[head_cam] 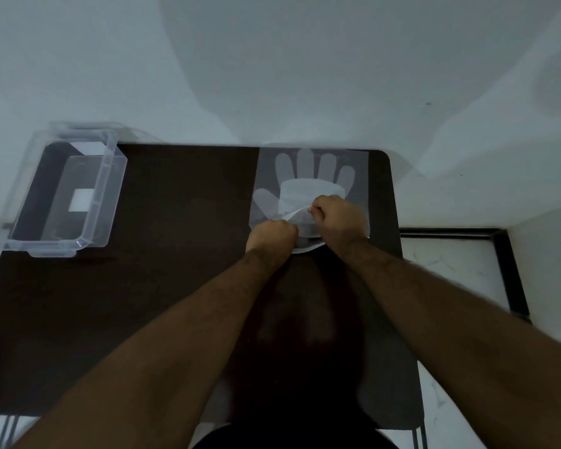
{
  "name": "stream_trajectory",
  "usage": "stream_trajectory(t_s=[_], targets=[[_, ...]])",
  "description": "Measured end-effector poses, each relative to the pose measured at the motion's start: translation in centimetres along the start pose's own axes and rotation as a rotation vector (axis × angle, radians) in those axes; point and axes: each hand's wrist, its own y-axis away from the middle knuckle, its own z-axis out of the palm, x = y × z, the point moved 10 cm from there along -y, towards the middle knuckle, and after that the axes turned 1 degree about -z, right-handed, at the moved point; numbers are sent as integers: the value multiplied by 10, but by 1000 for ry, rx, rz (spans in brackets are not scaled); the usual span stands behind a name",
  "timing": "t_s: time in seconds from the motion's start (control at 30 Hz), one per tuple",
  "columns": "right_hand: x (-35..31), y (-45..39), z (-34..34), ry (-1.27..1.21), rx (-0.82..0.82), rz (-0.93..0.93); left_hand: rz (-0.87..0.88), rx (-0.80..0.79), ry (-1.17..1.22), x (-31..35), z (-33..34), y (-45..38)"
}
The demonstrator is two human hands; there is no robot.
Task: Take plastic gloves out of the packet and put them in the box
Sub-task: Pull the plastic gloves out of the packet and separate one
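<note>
The packet of plastic gloves (pixel 310 186) lies flat at the far right of the dark table (pixel 182 286), its far edge reaching the table's far edge. It is a clear sleeve, and through it shows a pale glove shape with fingers pointing away and the thumb to the left. A lighter rectangular patch sits across the palm area. The near end of the packet curls up slightly off the table.

Both hands work at that near end. The left hand (pixel 272 236) is curled into a fist with its fingers pinched on the packet's near left part. The right hand (pixel 336 215) is likewise closed, its fingertips pinching a thin raised flap of clear plastic just beside the left hand. The two hands are close together, nearly touching, with both bare forearms reaching in from the near side.

Well apart, at the far left corner of the table, stands the box (pixel 67 192), a clear plastic tub, open-topped, overhanging the table's left edge
</note>
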Motion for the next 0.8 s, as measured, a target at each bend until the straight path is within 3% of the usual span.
stream_trajectory(t_s=[0.4,0.6,0.67,0.8], targets=[[5,1,9,20,-48,-28,72,136,36,2,1,-4],[-1,-10,-1,17,12,-33,129,231,71,-4,-1,5],[3,-20,6,52,-67,30,156,251,80,-5,-4,8],[14,-27,35,170,-376,145,224,273,67,-1,-7,20]])
